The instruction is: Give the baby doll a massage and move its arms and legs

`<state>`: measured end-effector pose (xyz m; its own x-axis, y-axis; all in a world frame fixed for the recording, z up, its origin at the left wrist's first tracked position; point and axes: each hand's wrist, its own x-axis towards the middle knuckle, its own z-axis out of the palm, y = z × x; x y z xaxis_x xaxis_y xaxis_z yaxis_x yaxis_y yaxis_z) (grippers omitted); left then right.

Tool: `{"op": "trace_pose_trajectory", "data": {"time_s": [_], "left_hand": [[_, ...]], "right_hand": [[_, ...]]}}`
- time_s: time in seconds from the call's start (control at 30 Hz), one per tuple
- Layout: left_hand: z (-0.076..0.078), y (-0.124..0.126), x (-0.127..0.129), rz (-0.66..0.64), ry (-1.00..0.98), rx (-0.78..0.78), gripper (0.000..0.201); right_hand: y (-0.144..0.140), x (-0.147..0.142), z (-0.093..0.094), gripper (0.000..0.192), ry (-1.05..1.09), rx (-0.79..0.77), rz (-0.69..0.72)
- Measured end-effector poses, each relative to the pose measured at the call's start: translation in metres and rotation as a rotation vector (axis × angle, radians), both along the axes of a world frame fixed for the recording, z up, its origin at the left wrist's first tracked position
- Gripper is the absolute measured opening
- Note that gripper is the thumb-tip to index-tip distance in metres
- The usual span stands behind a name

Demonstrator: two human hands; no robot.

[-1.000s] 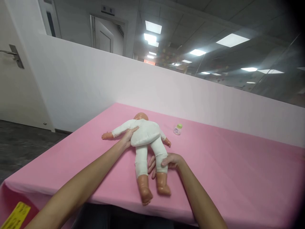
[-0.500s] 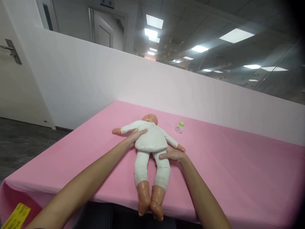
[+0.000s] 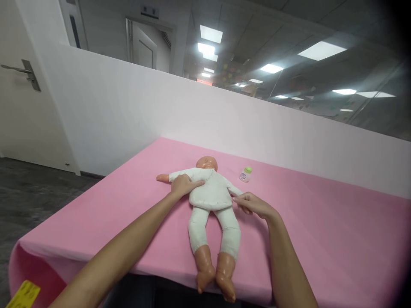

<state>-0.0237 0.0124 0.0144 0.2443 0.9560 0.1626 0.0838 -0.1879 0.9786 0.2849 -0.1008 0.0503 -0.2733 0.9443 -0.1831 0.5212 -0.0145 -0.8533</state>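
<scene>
A baby doll in a white cloth suit lies on its back on the pink table, head away from me, feet over the near edge. My left hand grips the doll's side under its outstretched arm. My right hand pinches the doll's other arm near the wrist, hiding the doll's hand. A small bottle with a green cap stands just beyond the doll's shoulder on the right.
A white partition wall runs along the back of the table. A door with a metal handle is at the left. Dark floor lies left of the table. A yellow label shows at the table's near-left corner.
The doll has been turned from face down onto its back and straightened. My right hand has moved from the doll's leg up to its arm. My left hand stayed at its side.
</scene>
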Motion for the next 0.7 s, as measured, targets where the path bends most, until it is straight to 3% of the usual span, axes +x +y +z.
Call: {"op": "trace_pose_trajectory", "data": {"time_s": [0.13,0.23,0.3,0.4,0.5,0.63,0.7], "left_hand": [[0.005,-0.002,0.003,0.182,0.225,0.203,0.046],[0.009,-0.006,0.009,0.291,0.467,0.375,0.034],[0.008,-0.006,0.012,0.301,0.524,0.542,0.029],[0.006,-0.004,0.013,0.225,0.542,0.717,0.055],[0.012,-0.006,0.012,0.1,0.566,0.722,0.049],[0.045,-0.016,0.031,0.007,0.48,0.657,0.018],[0.067,-0.017,0.056,-0.119,0.39,0.58,0.021]], "right_hand": [[0.012,-0.025,-0.007,0.041,0.179,0.392,-0.232],[0.021,-0.044,-0.015,0.033,0.184,0.635,-0.275],[0.024,-0.047,-0.019,0.034,0.132,0.715,-0.28],[0.026,-0.038,-0.022,0.028,0.082,0.75,-0.323],[0.027,-0.024,-0.024,0.025,0.071,0.778,-0.436],[0.03,-0.015,-0.031,0.028,0.128,0.771,-0.623],[0.031,-0.014,-0.035,0.033,0.145,0.757,-0.706]]}}
